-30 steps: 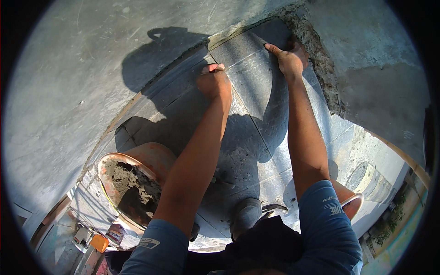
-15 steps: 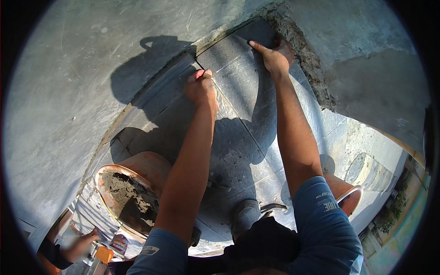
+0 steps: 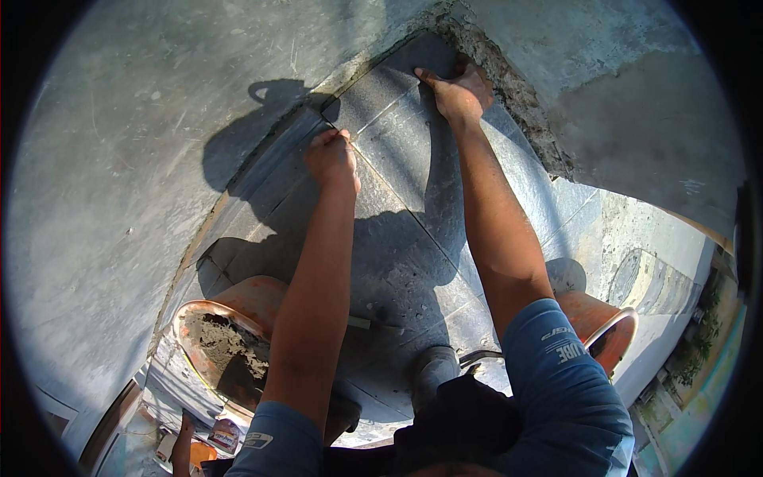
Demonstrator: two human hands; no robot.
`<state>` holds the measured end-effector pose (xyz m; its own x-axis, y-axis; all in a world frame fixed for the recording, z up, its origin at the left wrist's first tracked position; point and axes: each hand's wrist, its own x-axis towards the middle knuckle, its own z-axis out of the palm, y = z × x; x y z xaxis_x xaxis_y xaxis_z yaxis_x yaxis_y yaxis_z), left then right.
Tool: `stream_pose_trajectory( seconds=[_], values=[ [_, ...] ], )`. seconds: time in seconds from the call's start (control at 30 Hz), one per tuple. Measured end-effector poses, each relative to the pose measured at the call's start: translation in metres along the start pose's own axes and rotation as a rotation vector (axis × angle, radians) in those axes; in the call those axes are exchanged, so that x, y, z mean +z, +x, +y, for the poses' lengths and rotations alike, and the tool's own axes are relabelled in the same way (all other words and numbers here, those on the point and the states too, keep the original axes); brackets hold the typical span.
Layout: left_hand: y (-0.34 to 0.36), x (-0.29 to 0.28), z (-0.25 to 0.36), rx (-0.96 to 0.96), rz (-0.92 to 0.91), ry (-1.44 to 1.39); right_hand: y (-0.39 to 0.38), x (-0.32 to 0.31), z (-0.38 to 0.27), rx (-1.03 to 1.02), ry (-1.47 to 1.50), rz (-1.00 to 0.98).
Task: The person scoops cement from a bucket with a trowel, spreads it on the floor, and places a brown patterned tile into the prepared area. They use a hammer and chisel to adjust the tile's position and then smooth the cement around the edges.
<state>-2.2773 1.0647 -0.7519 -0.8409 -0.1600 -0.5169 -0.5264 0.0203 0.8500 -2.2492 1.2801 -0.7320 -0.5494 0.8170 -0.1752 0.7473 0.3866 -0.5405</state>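
Observation:
A large dark grey tile (image 3: 405, 147) lies on a sloping surface among other laid tiles. My left hand (image 3: 332, 157) presses on its left edge, fingers curled at the joint line. At the tile's upper right, my right hand (image 3: 455, 89) lies spread flat with the thumb out, close to a strip of rough mortar (image 3: 517, 95). Both forearms reach up from the lower edge, in blue sleeves. Neither hand holds anything.
An orange basin with wet mortar (image 3: 214, 342) stands at the lower left, and a second orange basin (image 3: 608, 326) at the lower right. Bare grey concrete (image 3: 119, 159) spreads left and above. My shoes (image 3: 433, 370) rest on the laid tiles. Another person's hand (image 3: 183, 441) shows at the bottom left.
The view has shifted so both hands sit higher in the picture. My hands stay on the same tile, pressing it; the right hand has slid slightly toward the tile's top corner.

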Motion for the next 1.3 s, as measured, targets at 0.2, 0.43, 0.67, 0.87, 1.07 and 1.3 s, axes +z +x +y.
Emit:
stream_pose_trajectory(
  seconds=[0.2,0.43,0.67,0.87,1.07,1.3],
  values=[
    [0.003,0.005,0.002,0.027,0.105,0.114,0.0,0.006,0.003,-0.034,-0.009,0.067],
    [-0.002,0.012,0.002,0.114,0.209,0.151,-0.007,0.013,0.006,-0.089,-0.065,0.201],
    [0.002,0.009,-0.008,0.276,0.179,0.081,-0.004,0.024,0.014,-0.185,-0.101,0.242],
    [0.001,0.004,-0.003,0.265,0.129,0.232,-0.007,0.021,0.016,-0.216,-0.122,0.206],
    [-0.002,0.0,0.003,0.053,-0.014,0.105,-0.005,0.014,0.007,-0.101,-0.05,0.172],
    [0.001,-0.014,0.007,-0.061,-0.155,0.076,-0.008,0.007,0.001,-0.065,-0.027,0.113]
  ],
)
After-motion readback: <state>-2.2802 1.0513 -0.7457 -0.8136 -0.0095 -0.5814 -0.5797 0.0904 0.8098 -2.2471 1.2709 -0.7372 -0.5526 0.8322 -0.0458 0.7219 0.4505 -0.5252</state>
